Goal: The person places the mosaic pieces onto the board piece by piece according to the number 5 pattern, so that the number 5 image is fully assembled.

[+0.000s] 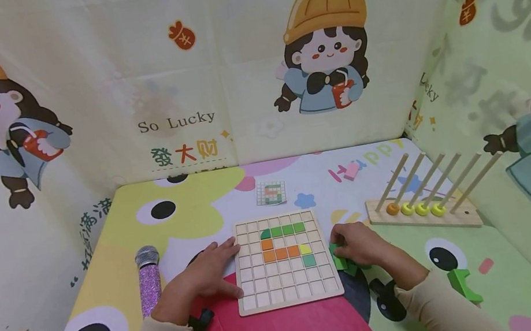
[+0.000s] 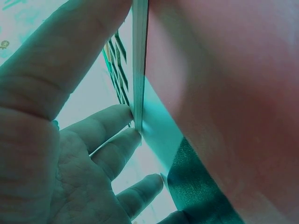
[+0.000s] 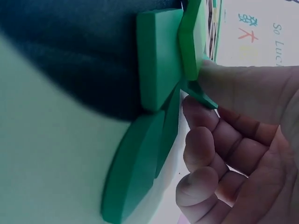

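Note:
A square wooden grid board (image 1: 290, 295) lies flat in the middle of the table. Green, orange, yellow and teal tiles (image 1: 281, 253) fill some of its cells. My left hand (image 1: 199, 276) rests along the board's left side, its fingers and thumb spread and touching the edge. Just right of the board, my right hand (image 1: 362, 240) pinches a thin dark green piece (image 3: 202, 95) between thumb and index finger. Loose green blocks (image 3: 161, 60) lie against each other beside those fingertips, a brighter green block (image 3: 190, 42) among them. My right palm hides part of this pile in the head view.
Behind the board lies a small pattern card (image 1: 271, 193), with a pink block (image 1: 351, 171) farther right. A wooden peg stand with beads (image 1: 423, 212) occupies the right back. A purple glitter microphone (image 1: 149, 281) lies at left, a green notched block (image 1: 464, 286) near my right forearm.

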{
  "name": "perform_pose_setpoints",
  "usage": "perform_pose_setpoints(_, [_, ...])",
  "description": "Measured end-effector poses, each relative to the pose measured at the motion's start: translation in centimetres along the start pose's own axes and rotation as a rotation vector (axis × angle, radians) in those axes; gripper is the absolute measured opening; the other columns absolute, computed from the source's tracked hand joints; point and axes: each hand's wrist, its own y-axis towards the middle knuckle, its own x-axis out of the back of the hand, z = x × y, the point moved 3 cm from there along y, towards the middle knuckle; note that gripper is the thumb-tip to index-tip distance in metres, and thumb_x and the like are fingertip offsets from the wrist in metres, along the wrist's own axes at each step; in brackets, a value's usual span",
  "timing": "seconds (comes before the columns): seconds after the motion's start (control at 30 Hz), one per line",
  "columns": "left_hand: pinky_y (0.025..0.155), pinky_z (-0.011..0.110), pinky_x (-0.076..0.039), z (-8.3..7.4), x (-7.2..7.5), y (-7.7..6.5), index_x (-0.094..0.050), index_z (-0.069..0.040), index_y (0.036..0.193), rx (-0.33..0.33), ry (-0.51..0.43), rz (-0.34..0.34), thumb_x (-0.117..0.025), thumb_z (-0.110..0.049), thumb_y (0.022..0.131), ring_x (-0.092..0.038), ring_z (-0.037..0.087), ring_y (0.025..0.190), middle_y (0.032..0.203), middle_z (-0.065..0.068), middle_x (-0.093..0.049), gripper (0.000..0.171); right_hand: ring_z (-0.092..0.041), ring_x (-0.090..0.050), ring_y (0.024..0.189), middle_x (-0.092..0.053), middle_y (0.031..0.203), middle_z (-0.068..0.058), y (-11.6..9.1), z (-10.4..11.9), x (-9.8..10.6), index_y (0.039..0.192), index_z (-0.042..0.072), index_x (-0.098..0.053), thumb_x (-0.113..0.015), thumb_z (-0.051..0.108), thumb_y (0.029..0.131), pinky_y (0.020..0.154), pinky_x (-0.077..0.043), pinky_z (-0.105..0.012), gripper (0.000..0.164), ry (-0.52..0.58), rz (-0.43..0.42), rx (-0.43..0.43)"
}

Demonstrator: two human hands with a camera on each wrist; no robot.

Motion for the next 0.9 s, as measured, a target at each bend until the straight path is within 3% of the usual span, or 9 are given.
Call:
perform_pose_setpoints(0.23, [0.116, 0.062, -0.040, -0.1, 0.1, -0.1, -0.046, -0.009, 0.156, -0.021, 0.007, 0.000, -0.095, -0.045, 0.067, -0.030, 0.051, 0.151, 0.167, 0.012, -0.036, 0.108, -0.015, -0.056, 0.076, -0.065, 0.086, 0.000, 0.0, 0.1, 0.2, 0.094, 0.012, -0.064, -0.074, 0.006, 0.092, 0.067, -0.050, -0.033, 0.012, 0.039, -0.064, -0.044])
perform_pose_setpoints(0.43, [0.116, 0.062, -0.041, 0.0, 0.0, 0.0, -0.046, -0.011, 0.156, -0.007, 0.009, 0.001, -0.095, -0.045, 0.067, -0.030, 0.049, 0.152, 0.168, 0.011, -0.035, 0.108, -0.014, -0.054, 0.075, -0.061, 0.082, 0.002, -0.4, 0.5, 0.2, 0.093, 0.012, -0.063, -0.070, 0.004, 0.096, 0.067, -0.047, -0.031, 0.011, 0.131, -0.082, -0.011])
perform_pose_setpoints(0.6, [0.116, 0.061, -0.041, 0.0, -0.1, 0.0, -0.046, -0.011, 0.157, -0.004, 0.013, 0.001, -0.095, -0.044, 0.067, -0.030, 0.049, 0.152, 0.168, 0.011, -0.035, 0.108, -0.014, -0.061, 0.084, -0.069, 0.093, 0.001, -0.8, 1.1, 0.3, 0.104, 0.010, -0.070, -0.071, 0.006, 0.097, 0.073, -0.053, -0.034, 0.009, 0.140, -0.107, -0.011])
perform_pose_setpoints(0.73, [0.115, 0.061, -0.042, 0.1, -0.1, 0.0, -0.046, -0.011, 0.156, -0.004, 0.015, 0.000, -0.095, -0.044, 0.067, -0.030, 0.049, 0.152, 0.168, 0.011, -0.036, 0.107, -0.014, -0.064, 0.090, -0.073, 0.101, -0.001, -1.1, 2.0, -0.1, 0.109, 0.010, -0.074, -0.068, 0.006, 0.099, 0.076, -0.054, -0.034, 0.012, 0.198, -0.076, 0.001])
perform_pose_setpoints(0.9, [0.116, 0.060, -0.041, 0.1, -0.1, 0.1, -0.046, -0.012, 0.157, -0.008, 0.017, -0.001, -0.095, -0.045, 0.067, -0.030, 0.049, 0.152, 0.168, 0.010, -0.036, 0.107, -0.011, -0.058, 0.082, -0.069, 0.092, 0.003, -1.5, 3.2, -1.0, 0.102, 0.009, -0.071, -0.068, 0.007, 0.099, 0.071, -0.050, -0.029, 0.005, 0.249, -0.012, 0.044])
